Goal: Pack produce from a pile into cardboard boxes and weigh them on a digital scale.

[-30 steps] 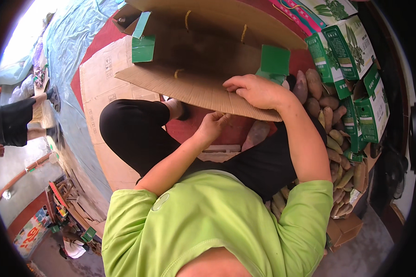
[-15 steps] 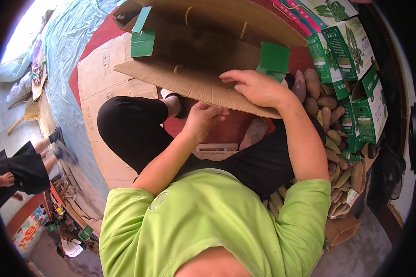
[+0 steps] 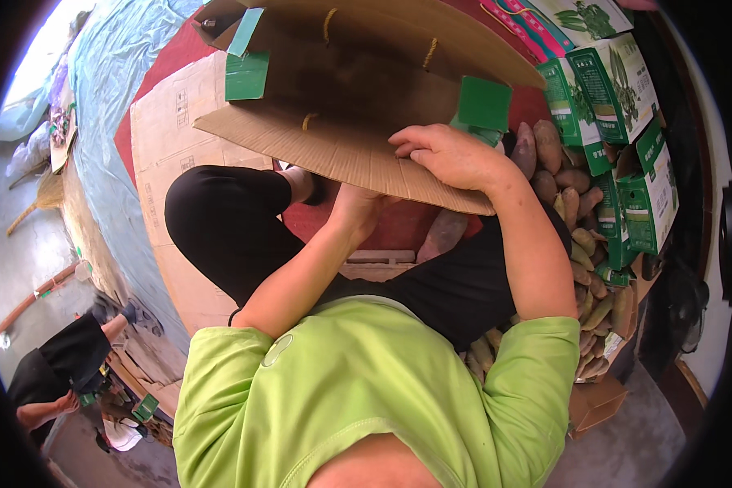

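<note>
A large brown cardboard box [image 3: 358, 89] lies open in front of my knees, its plain inside showing. Yellow cord handles [image 3: 327, 26] run through its panels, and green flaps [image 3: 246, 76] stand at its ends. My right hand [image 3: 451, 154] rests on the inner face of the near panel [image 3: 301, 150], fingers stretched to the left and thumb just below them. Under that same panel reaches my left hand [image 3: 359, 207]; its fingers are hidden behind the cardboard.
Sweet potatoes [image 3: 549, 146] are heaped beside my right leg. Green-and-white printed cartons [image 3: 614, 85] stand at the far right. Flattened cardboard [image 3: 179, 130] and blue plastic sheeting [image 3: 122, 106] cover the floor on the left. Another person [image 3: 61, 358] is at the lower left.
My left hand has moved up under the near panel, so its fingers no longer show. My right hand stays nearly in place. The other person at left has moved nearer the bottom.
</note>
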Demonstrator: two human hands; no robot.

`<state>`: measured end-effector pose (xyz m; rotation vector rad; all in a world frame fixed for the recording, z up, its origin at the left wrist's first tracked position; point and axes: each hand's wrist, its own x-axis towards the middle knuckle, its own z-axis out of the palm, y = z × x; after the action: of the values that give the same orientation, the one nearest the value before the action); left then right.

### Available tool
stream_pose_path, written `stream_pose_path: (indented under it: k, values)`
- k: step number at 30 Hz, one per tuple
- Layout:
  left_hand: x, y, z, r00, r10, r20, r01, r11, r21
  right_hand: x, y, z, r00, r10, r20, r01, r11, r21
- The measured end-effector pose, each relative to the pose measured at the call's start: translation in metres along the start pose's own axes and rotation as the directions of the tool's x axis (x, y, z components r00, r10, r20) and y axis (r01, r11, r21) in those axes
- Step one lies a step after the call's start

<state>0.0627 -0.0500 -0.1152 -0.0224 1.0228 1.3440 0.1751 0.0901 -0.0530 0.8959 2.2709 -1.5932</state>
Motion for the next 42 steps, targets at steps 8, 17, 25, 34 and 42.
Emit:
stream_pose_path:
  k: [8, 17, 25, 34, 42]
  values:
    - [0.004, -0.006, -0.011, 1.000, 0.018, 0.021, -0.016, 0.998, -0.068, 0.008, 0.007, -0.006, 0.999, -0.016, 0.030, 0.013, 0.996, 0.087]
    - [0.005, -0.002, -0.001, 1.000, -0.003, 0.005, 0.004, 0.980, -0.198, 0.009, 0.003, -0.016, 0.996, 0.040, 0.081, -0.062, 0.955, 0.290]
    - [0.010, -0.004, 0.007, 0.994, 0.006, -0.108, -0.033, 0.968, -0.249, 0.013, 0.008, -0.020, 0.997, 0.036, 0.074, -0.055, 0.961, 0.272]
    - [0.025, -0.005, 0.005, 0.989, 0.103, -0.101, -0.125, 0.964, -0.236, 0.018, 0.013, -0.023, 0.992, 0.075, 0.101, -0.104, 0.942, 0.318]
    - [0.026, -0.008, 0.005, 0.982, 0.138, -0.126, -0.156, 0.977, -0.146, 0.021, 0.016, -0.008, 0.999, -0.015, 0.041, 0.010, 0.990, 0.139]
